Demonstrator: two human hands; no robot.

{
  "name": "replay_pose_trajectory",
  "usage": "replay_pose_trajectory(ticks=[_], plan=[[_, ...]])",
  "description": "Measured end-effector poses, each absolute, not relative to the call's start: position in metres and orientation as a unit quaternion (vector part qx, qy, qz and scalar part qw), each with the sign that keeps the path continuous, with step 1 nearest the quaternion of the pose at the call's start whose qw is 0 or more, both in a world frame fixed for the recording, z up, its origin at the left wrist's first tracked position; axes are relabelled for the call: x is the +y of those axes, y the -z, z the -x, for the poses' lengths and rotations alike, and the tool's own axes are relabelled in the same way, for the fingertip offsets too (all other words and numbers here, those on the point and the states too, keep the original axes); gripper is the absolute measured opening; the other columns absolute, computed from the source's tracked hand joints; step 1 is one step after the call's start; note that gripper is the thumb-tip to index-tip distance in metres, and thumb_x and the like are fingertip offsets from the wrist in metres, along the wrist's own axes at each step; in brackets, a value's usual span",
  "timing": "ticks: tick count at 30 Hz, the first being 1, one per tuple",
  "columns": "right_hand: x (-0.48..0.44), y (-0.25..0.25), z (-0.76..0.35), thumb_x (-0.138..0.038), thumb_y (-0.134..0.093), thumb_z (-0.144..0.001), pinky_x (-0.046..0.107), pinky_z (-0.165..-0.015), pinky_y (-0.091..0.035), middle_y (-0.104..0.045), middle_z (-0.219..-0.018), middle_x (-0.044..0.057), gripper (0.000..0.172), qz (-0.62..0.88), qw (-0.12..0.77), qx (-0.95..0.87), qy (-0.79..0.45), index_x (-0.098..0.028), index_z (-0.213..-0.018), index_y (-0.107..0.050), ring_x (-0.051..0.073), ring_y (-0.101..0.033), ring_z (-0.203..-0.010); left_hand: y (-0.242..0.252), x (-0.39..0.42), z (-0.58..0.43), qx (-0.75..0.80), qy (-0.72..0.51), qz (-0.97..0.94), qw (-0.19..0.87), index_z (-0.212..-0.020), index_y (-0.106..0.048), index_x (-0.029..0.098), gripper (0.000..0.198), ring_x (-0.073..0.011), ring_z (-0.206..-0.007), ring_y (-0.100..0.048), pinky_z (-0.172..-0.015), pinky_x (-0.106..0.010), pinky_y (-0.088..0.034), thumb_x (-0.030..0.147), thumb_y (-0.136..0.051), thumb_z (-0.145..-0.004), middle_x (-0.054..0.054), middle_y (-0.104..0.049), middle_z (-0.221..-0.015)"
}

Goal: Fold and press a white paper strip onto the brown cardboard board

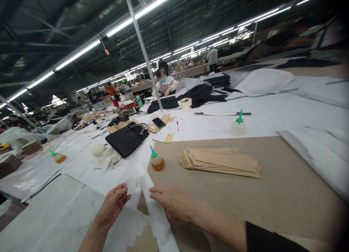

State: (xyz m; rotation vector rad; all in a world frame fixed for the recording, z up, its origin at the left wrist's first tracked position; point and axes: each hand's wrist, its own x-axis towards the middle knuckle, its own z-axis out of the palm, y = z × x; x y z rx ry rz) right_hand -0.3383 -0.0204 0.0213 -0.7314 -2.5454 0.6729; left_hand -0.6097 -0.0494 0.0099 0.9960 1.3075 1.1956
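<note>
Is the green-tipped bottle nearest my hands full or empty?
Neither: the bottle is partly full. Amber liquid shows in its lower part, with paler wall above it, beneath the green spout.

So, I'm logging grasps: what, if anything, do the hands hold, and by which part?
Cannot tell: the left hand curls beside the white strip; the right hand overlaps its edge.

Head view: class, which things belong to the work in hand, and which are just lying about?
Work in hand, probably:
- long white folded strip between left hand and right hand
- flat brown sheet
- stacked flat tan strips

Apparently lying about:
- black rectangular smartphone
- black handled bag
- small yellow tag
</note>
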Motion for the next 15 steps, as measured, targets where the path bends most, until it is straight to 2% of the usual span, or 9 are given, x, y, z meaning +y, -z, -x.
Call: replay_pose_trajectory(ticks=[3, 6, 9, 12, 14, 15], plan=[[-0.006, -0.01, 0.374, -0.004, -0.06, -0.088, 0.038, -0.091, -0.051, -0.067, -0.121, 0.011, 0.029, 0.244, 0.178, -0.938, -0.168, -0.017, -0.113, -0.065, 0.026, -0.062, -0.107, -0.01, -0.051, 0.609, 0.536, -0.515, -0.389, 0.544, -0.091, -0.073, 0.019, 0.022, -0.0116, -0.08, -0.061, -0.073, -0.021, -0.053, 0.034, -0.082, -0.077, 0.0, -0.067, -0.093], [0.006, 0.004, 0.403, -0.01, -0.056, -0.097, 0.042, -0.088, -0.054, -0.064, -0.12, 0.011, 0.018, 0.282, 0.166, -0.939, -0.109, -0.014, -0.113, -0.064, 0.025, -0.063, -0.105, -0.015, -0.055, 0.604, 0.528, -0.5, -0.39, 0.565, -0.112, -0.074, 0.019, 0.037, -0.0135, -0.084, -0.063, -0.069, -0.021, -0.054, 0.033, -0.083, -0.079, -0.005, -0.071, -0.109], [0.014, 0.018, 0.42, -0.017, -0.064, -0.096, 0.041, -0.086, -0.055, -0.064, -0.115, 0.007, 0.011, 0.307, 0.153, -0.936, -0.082, -0.014, -0.106, -0.065, 0.024, -0.062, -0.106, -0.022, -0.059, 0.599, 0.502, -0.507, -0.385, 0.586, -0.129, -0.067, 0.019, 0.05, -0.0172, -0.094, -0.067, -0.078, -0.023, -0.057, 0.033, -0.079, -0.082, -0.009, -0.07, -0.123], [0.017, 0.029, 0.428, -0.02, -0.066, -0.095, 0.039, -0.083, -0.055, -0.065, -0.106, 0.005, 0.006, 0.316, 0.149, -0.933, -0.088, -0.014, -0.098, -0.065, 0.023, -0.062, -0.101, -0.029, -0.06, 0.598, 0.45, -0.582, -0.347, 0.582, -0.12, -0.072, 0.017, 0.038, -0.0211, -0.109, -0.068, -0.093, -0.025, -0.056, 0.026, -0.076, -0.084, -0.009, -0.072, -0.122], [0.017, 0.033, 0.43, -0.019, -0.064, -0.095, 0.039, -0.083, -0.054, -0.065, -0.102, 0.004, 0.005, 0.326, 0.154, -0.927, -0.106, -0.014, -0.094, -0.065, 0.022, -0.062, -0.1, -0.04, -0.061, 0.6, 0.413, -0.664, -0.291, 0.55, -0.113, -0.074, 0.018, 0.028, -0.0205, -0.112, -0.068, -0.098, -0.026, -0.056, 0.019, -0.069, -0.085, -0.007, -0.074, -0.12], [0.017, 0.034, 0.43, -0.018, -0.063, -0.095, 0.04, -0.084, -0.054, -0.065, -0.1, 0.004, 0.005, 0.33, 0.158, -0.923, -0.119, -0.014, -0.092, -0.065, 0.022, -0.062, -0.099, -0.047, -0.062, 0.601, 0.394, -0.704, -0.265, 0.528, -0.114, -0.073, 0.019, 0.029, -0.0195, -0.112, -0.069, -0.099, -0.027, -0.057, 0.017, -0.064, -0.086, -0.005, -0.074, -0.121]])
